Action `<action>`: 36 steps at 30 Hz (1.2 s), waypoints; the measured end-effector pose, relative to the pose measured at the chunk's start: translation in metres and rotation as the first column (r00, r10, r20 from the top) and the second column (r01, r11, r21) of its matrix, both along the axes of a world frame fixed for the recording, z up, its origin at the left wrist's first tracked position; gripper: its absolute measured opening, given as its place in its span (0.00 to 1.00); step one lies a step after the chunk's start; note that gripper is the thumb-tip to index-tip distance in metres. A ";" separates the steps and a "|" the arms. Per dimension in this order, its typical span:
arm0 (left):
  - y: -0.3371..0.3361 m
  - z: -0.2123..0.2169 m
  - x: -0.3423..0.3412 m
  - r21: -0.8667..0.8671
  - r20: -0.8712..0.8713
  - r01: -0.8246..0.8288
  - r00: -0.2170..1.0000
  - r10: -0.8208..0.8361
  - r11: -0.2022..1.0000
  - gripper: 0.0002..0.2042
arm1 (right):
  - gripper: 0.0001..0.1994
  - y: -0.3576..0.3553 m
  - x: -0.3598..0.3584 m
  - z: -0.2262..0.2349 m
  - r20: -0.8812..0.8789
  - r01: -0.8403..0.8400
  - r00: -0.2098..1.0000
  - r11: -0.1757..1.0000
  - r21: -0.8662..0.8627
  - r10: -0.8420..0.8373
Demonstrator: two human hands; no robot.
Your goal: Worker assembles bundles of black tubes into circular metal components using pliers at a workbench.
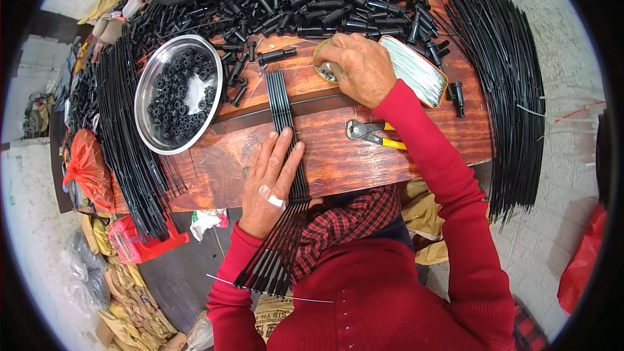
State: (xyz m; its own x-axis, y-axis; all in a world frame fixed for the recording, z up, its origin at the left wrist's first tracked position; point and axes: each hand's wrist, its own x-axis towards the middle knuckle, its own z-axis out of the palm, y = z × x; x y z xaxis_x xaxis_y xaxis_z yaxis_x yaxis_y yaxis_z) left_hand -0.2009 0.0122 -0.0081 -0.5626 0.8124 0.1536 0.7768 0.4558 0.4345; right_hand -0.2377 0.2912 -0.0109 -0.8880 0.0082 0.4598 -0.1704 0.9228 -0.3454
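Observation:
My left hand [266, 185] lies over a flat row of thin black umbrella ribs [278, 94], its fingers stretched along them and a bit of thumb showing on the other side. The ribs cross a dark raised bar [244, 119] and fan out past the table edge above my lap. A thin pale wire [312, 299] runs across their near ends. At a small round tin [325, 73] of tiny metal pieces, my right hand [364, 68] has its fingers curled inward over the rim. Whatever those fingertips pinch is hidden. Yellow-handled pliers [367, 133] rest on the table near my right forearm.
A steel bowl [144, 114] of small black rings stands at left. Behind lies a heap of black plastic tubes [331, 10]. An oblong tin [416, 71] holds pale wires. Long black rib bundles flank the table [448, 143], one left [120, 110], one right [510, 91].

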 end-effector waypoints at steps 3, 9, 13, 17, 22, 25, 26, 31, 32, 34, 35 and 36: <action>0.001 0.003 0.000 0.010 0.009 0.005 1.000 -0.005 1.000 0.42 | 0.09 -0.001 0.000 -0.002 -0.045 -0.010 0.999 1.000 0.026 0.011; -0.003 -0.004 -0.002 -0.023 -0.031 0.013 0.999 -0.014 1.000 0.40 | 0.08 -0.011 0.002 0.004 -0.064 0.001 0.998 1.000 0.016 0.000; 0.001 0.003 -0.001 0.004 -0.012 0.014 1.000 -0.014 1.000 0.40 | 0.07 -0.008 0.001 0.002 -0.029 0.004 1.000 1.000 0.004 -0.004; 0.000 0.001 0.000 0.004 -0.023 0.007 1.000 -0.006 1.000 0.41 | 0.08 -0.007 0.000 0.002 0.008 -0.010 1.000 1.000 -0.010 0.010; -0.001 -0.002 0.001 0.008 -0.047 0.003 0.999 -0.002 1.000 0.41 | 0.08 -0.013 -0.001 0.003 -0.133 0.022 0.991 0.992 0.122 -0.005; -0.002 -0.003 -0.001 0.009 -0.052 0.015 0.999 -0.015 1.000 0.42 | 0.08 -0.016 0.000 0.005 -0.156 0.026 0.988 0.988 0.151 -0.002; -0.002 -0.002 0.000 0.008 -0.053 0.015 0.998 -0.015 1.000 0.42 | 0.08 -0.017 0.000 0.005 -0.150 0.025 0.989 0.991 0.133 -0.005; -0.001 -0.002 0.000 -0.009 -0.038 0.013 0.999 -0.013 1.000 0.43 | 0.08 -0.016 -0.004 -0.005 -0.090 -0.039 0.995 0.999 -0.004 0.038; -0.001 -0.002 0.000 -0.008 -0.039 0.014 0.999 -0.014 1.000 0.43 | 0.08 -0.015 -0.005 -0.007 -0.090 -0.067 0.994 0.997 -0.040 0.063; -0.002 -0.001 0.001 -0.003 -0.020 0.010 1.000 -0.010 1.000 0.43 | 0.08 -0.017 -0.004 -0.002 -0.106 -0.045 0.993 0.999 0.024 0.047; -0.002 -0.001 0.000 -0.005 -0.020 0.009 1.000 -0.009 1.000 0.43 | 0.08 -0.018 -0.003 0.001 -0.122 -0.020 0.992 0.996 0.088 0.031; -0.002 -0.002 0.000 -0.007 -0.025 0.009 1.000 -0.009 1.000 0.43 | 0.08 -0.019 -0.003 0.002 -0.122 -0.019 0.992 0.996 0.088 0.030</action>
State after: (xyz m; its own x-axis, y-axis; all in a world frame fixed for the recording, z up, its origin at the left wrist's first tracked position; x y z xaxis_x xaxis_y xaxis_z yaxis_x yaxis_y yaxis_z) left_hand -0.2006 0.0102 -0.0097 -0.5513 0.8184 0.1619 0.7916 0.4519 0.4114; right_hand -0.2408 0.2720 -0.0090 -0.8243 -0.0578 0.5633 -0.2298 0.9434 -0.2394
